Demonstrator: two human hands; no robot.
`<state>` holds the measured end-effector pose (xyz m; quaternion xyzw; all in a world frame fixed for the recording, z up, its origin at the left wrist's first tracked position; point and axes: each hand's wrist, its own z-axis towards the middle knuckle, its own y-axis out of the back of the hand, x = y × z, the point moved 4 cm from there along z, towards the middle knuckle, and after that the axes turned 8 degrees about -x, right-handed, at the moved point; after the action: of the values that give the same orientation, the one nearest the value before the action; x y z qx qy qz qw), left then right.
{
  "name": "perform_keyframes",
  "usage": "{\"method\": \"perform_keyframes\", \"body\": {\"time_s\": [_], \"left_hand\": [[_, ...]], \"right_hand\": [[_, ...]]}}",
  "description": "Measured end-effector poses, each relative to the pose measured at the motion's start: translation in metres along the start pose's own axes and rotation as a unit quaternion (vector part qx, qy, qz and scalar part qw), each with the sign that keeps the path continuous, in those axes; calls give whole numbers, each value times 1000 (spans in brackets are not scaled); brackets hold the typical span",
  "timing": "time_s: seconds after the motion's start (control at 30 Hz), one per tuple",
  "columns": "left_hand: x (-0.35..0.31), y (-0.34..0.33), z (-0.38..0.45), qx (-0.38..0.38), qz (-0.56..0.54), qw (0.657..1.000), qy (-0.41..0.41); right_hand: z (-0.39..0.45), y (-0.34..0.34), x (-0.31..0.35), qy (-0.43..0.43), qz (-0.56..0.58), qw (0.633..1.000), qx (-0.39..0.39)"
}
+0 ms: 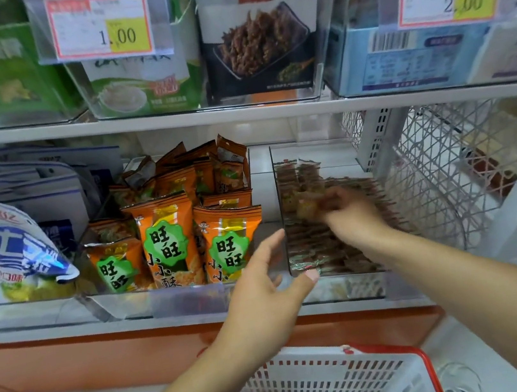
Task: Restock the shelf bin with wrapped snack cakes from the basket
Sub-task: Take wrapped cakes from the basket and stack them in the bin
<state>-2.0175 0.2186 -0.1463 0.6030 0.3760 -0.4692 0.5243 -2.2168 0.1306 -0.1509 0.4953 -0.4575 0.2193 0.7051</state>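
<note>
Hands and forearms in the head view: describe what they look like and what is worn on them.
Both are bare. The left hand and right hand show no gloves, rings, watch or bracelets. Both forearms are uncovered as far as the frame shows; no sleeve edge is visible. The left thumbnail is short and unpainted. The right hand is motion-blurred, so its finer detail cannot be told.

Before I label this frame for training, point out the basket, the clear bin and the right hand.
basket (337,373): head view, white slotted wall.
clear bin (341,289): head view, front wall.
right hand (348,212): head view, back of hand.
</note>
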Motion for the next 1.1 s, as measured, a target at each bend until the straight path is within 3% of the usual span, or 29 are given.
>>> {"method": "perform_keyframes", "body": {"time_s": [0.13,0.3,0.4,0.63,0.73,0.83,0.9,0.97,1.03,1.1], "left_hand": [[2,-3,-1,-2,5,1000,-7],[4,-1,0,1,10,1000,-1],[6,-1,-1,10,29,1000,-3],[3,7,-13,1,51,999,-16],[1,17,-26,-15,78,996,-28],[18,25,-38,29,134,991,-8],[46,25,-45,81,216,973,27],[84,21,-56,136,313,938,57],[133,12,-74,195,360,906,106],[186,3,-98,258,392,867,169]], "right_hand": [[33,-9,-9,33,-172,983,-57],[37,-19,-16,27,-117,990,-72],[36,-30,-8,74,-182,979,-53],[26,-28,2,53,-230,971,-28],[-4,-17,24,138,-84,982,-94],[-63,-13,55,317,95,936,-117],[-113,-25,54,412,137,898,-66],[-157,-48,28,446,131,885,20],[-189,-80,-16,416,51,901,115],[-206,-119,-77,311,-118,905,265]]}}
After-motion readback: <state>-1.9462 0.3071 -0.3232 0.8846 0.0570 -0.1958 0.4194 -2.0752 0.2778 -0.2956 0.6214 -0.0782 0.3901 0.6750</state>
